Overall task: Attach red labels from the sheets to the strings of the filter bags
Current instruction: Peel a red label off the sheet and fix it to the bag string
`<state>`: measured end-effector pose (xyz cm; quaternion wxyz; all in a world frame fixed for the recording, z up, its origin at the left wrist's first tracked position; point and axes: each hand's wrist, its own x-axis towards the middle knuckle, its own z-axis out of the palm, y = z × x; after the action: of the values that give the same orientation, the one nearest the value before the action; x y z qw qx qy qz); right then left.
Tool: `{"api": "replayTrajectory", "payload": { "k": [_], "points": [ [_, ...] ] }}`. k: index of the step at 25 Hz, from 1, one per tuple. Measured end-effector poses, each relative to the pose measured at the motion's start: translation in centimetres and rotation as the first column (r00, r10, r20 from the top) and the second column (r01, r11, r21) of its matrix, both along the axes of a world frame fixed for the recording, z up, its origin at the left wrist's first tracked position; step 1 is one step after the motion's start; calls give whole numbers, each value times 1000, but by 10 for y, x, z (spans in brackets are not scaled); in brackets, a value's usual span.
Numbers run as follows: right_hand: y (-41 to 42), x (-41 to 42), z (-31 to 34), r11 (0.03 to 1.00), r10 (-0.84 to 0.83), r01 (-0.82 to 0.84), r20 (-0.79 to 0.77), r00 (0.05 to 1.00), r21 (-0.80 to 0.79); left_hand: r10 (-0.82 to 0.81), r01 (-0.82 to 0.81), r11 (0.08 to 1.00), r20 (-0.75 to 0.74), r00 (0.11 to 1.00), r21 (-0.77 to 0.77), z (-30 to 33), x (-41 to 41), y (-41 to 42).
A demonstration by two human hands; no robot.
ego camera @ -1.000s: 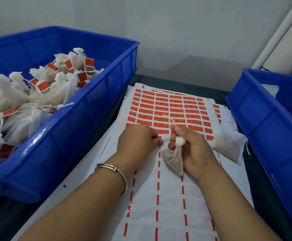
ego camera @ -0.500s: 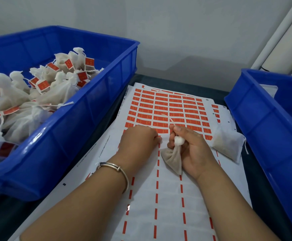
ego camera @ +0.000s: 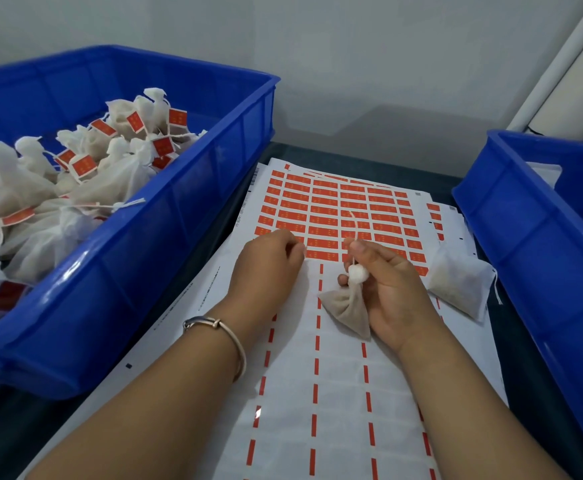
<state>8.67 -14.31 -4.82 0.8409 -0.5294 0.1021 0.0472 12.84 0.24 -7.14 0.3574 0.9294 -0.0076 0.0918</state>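
Note:
A sheet of red labels lies on the dark table, its near half stripped to white backing with red strips. My left hand rests on the sheet, with curled thumb and forefinger pinching the corner of a red label in the nearest full row. My right hand grips a tied filter bag by its neck. The bag's body rests on the backing. Its string sticks up over the labels.
A blue bin at the left holds several labelled filter bags. One flat, unlabelled bag lies on the sheet's right edge, close to a second blue bin. More label sheets lie underneath.
Both hands sit slightly farther up the sheet than a second ago. The right hand's hold on the bag is unchanged.

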Motion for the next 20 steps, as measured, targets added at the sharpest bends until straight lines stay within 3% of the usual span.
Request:
{"api": "replayTrajectory", "payload": {
  "k": [4, 9, 14, 16, 20],
  "points": [
    [-3, -2, 7, 995, -15, 22, 67, 998, -100, 75, -80, 955, -29, 997, -284, 6, -5, 3],
    [-2, -7, 18, 970, 52, -12, 158, 986, -242, 110, -155, 791, -112, 988, -592, 20, -12, 0],
    [2, -17, 19, 963, 264, -245, 217, 940, -113, -27, -118, 637, -174, 984, -762, 29, -25, -9],
    [1, -19, 17, 968, 231, -200, 224, 947, -155, -99, -100, 598, -197, 975, -795, 34, -29, -11],
    [-2, -23, 12, 900, 41, 70, 243, 969, -430, -301, -16, 613, -252, 920, -790, 36, -34, -13]
  ]
}}
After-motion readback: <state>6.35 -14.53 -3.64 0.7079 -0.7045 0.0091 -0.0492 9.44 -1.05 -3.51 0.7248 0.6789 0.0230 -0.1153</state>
